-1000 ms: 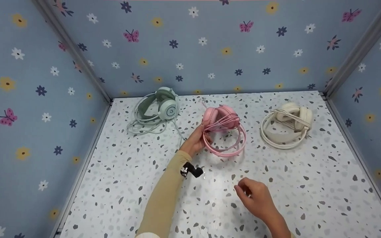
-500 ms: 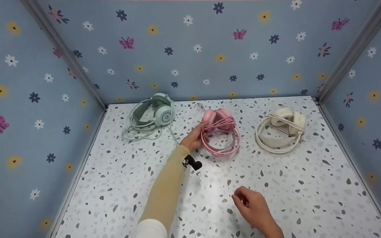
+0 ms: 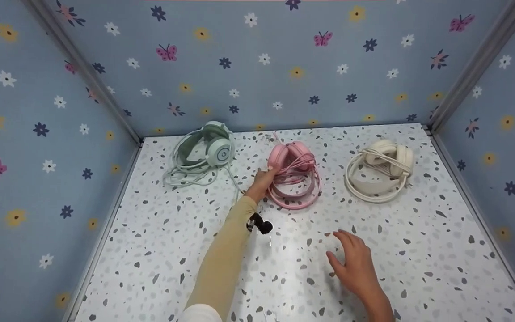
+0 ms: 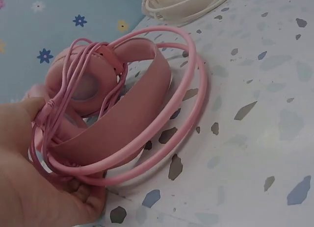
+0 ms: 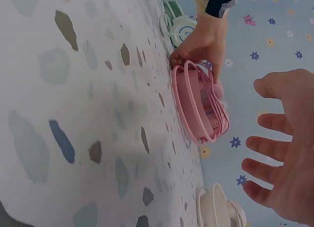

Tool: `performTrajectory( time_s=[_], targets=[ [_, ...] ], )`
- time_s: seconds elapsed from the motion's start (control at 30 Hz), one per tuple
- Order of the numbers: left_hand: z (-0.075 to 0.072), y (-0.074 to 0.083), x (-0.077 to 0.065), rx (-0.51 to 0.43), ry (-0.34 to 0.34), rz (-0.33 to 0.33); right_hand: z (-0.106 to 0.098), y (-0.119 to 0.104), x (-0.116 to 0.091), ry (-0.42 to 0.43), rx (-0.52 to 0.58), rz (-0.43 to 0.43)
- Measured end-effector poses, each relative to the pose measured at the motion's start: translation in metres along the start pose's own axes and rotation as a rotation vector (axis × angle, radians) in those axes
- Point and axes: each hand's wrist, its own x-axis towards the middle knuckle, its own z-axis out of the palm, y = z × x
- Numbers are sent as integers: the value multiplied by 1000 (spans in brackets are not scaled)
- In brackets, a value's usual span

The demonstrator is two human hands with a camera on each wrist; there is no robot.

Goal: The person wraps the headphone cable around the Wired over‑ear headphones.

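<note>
Head view, far left: mint headset (image 3: 204,150), glossy shell, loose cord.
Your left hand (image 3: 262,183): fingers curled around pink headset (image 3: 293,176), cord-wrapped hoop on speckled tabletop (image 3: 418,250).
Your right hand (image 3: 356,268): fingers spread, holding nothing.
Far right: cream headset (image 3: 380,172), smooth, cord-wrapped.

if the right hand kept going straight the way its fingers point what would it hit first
Probably the pink headphones, near their lower band, which the left hand grips. The right hand is open, fingers spread, pointing up and slightly left. Only bare table lies between, though depth is uncertain.
</note>
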Motion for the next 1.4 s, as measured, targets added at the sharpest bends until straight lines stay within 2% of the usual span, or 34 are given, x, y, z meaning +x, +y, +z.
performTrajectory(
  time_s=[0.07, 0.2, 0.27, 0.33, 0.4, 0.53, 0.6, 0.67, 0.73, 0.83, 0.9, 1.0, 1.1, 1.23, 1.3, 1.4],
  targets=[
    [4, 0, -3, 146, 85, 39, -2, 5, 0, -19, 16, 23],
    [11, -2, -7, 487, 273, 75, -3, 10, -3, -81, 74, 79],
    [13, -3, -8, 580, 352, 91, -3, 10, -5, -110, 108, 108],
    [13, -3, -9, 598, 390, 110, -3, 9, -8, -127, 127, 132],
    [13, -3, -10, 562, 398, 124, -3, 9, -9, -127, 125, 133],
    [6, -5, -20, 534, 391, 153, -2, 10, -8, -83, 73, 73],
    [1, -6, -30, 545, 384, 198, -4, 11, -6, -40, 38, 33],
    [-6, -8, -44, 530, 352, 282, -6, 13, -4, 14, 7, 7],
    [-14, -12, -62, 496, 286, 373, -10, 16, -1, 76, -35, -20],
    [-29, -19, -94, 427, 123, 481, -14, 20, 6, 165, -85, -63],
    [-38, -26, -118, 416, -9, 506, -16, 22, 12, 210, -99, -105],
    [-53, -39, -156, 445, -192, 518, -15, 22, 21, 231, -79, -161],
    [-64, -56, -191, 462, -312, 518, -9, 19, 24, 216, -48, -185],
    [-76, -81, -224, 420, -358, 482, 2, 10, 23, 179, -15, -180],
    [-83, -92, -235, 378, -349, 449, 8, 3, 24, 145, -3, -183],
    [-98, -103, -245, 322, -300, 406, 17, -9, 28, 75, -7, -195]
  ],
)
